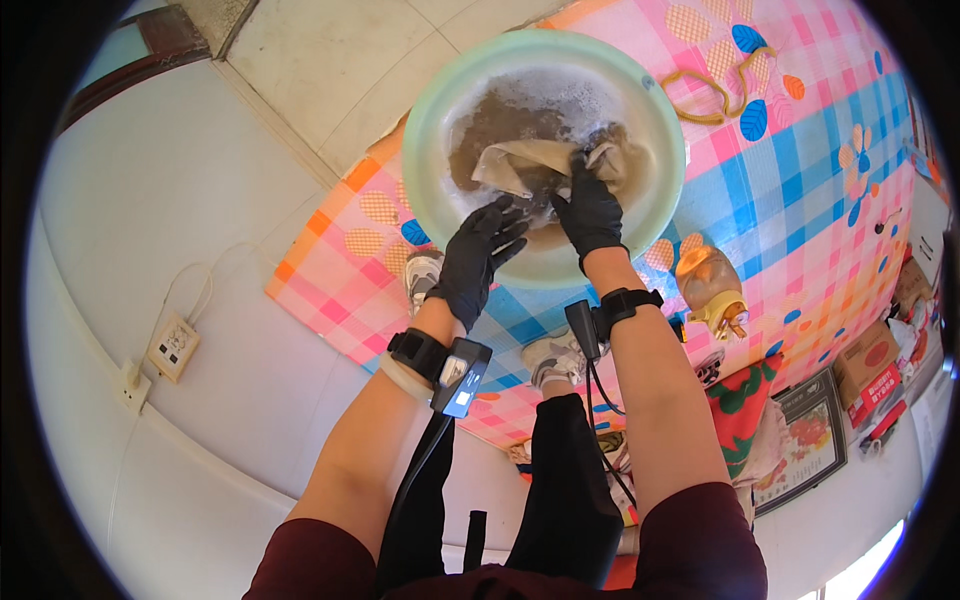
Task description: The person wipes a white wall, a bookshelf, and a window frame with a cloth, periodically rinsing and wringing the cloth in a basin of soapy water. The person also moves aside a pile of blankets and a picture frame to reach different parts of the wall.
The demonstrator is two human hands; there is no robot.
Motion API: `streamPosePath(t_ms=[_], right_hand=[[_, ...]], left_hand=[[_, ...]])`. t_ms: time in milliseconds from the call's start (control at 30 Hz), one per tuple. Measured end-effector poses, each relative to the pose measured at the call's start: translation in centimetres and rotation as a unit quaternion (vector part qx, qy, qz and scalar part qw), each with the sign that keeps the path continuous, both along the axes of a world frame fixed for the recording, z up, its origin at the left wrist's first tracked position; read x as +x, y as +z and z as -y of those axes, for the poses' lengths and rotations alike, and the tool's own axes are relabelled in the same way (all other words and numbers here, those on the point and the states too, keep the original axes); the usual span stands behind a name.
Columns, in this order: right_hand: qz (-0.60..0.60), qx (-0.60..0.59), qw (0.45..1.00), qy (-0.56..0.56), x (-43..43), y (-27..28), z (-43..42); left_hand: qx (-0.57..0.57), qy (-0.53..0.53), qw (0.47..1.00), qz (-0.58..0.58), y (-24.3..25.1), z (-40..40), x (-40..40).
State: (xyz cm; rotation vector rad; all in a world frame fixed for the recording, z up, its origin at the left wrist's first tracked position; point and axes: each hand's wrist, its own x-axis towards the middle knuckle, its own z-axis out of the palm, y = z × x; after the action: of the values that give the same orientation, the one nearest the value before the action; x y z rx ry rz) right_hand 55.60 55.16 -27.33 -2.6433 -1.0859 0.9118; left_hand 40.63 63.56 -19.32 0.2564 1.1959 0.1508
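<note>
A pale green plastic basin (660, 202) holds murky brown water (487, 124) with soap foam on its surface. Partly under that water lies a wet beige cloth (525, 159), folded and bunched towards the right. My right hand (592, 210), in a black glove, reaches into the basin and grips the cloth; its fingertips are partly hidden by the fabric and water. Over the near left rim is my left hand (484, 255), also black-gloved, its fingers spread and holding nothing. Its fingertips are close to the water, just short of the cloth's near edge.
The basin stands on a colourful checked floor mat (795, 195). A tan cord (705, 116) lies right of it. Nearer me is a clear bottle with a yellow lid (709, 289). Cardboard boxes (866, 360) are stacked at right. A power strip (174, 349) hangs at the left wall.
</note>
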Motion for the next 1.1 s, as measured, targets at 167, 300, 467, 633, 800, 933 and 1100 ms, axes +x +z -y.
streamPosePath(t_ms=[167, 300, 467, 633, 800, 933, 1100], right_hand=[[0.023, -0.04, 0.994, 0.102, 0.1, -0.6, -0.9], [-0.011, 0.022, 0.997, -0.068, 0.6, -3.1, -0.2], [-0.072, 0.032, 0.996, -0.031, 0.6, 5.6, -0.9], [-0.189, 0.218, 0.94, -0.184, -2.2, 13.9, 2.3], [-0.431, 0.232, 0.775, -0.399, -3.4, 17.7, 4.8], [-0.355, 0.298, 0.704, -0.537, -1.0, 13.5, 5.3], [-0.491, 0.337, 0.492, -0.635, -1.6, 8.0, 4.0]], left_hand=[[-0.006, 0.021, 1.0, -0.02, -0.4, -0.6, 2.2], [-0.044, 0.073, 0.995, 0.046, -1.3, 0.0, 3.0], [-0.142, 0.039, 0.987, -0.06, -0.8, -0.5, 4.0], [-0.268, 0.064, 0.957, 0.088, -0.4, -0.2, 5.5], [-0.075, -0.043, 0.989, 0.123, 0.0, 1.1, 5.1], [0.112, -0.177, 0.978, 0.012, 1.1, 2.7, 3.3], [-0.115, 0.009, 0.992, 0.054, 3.2, 4.7, 4.1]])
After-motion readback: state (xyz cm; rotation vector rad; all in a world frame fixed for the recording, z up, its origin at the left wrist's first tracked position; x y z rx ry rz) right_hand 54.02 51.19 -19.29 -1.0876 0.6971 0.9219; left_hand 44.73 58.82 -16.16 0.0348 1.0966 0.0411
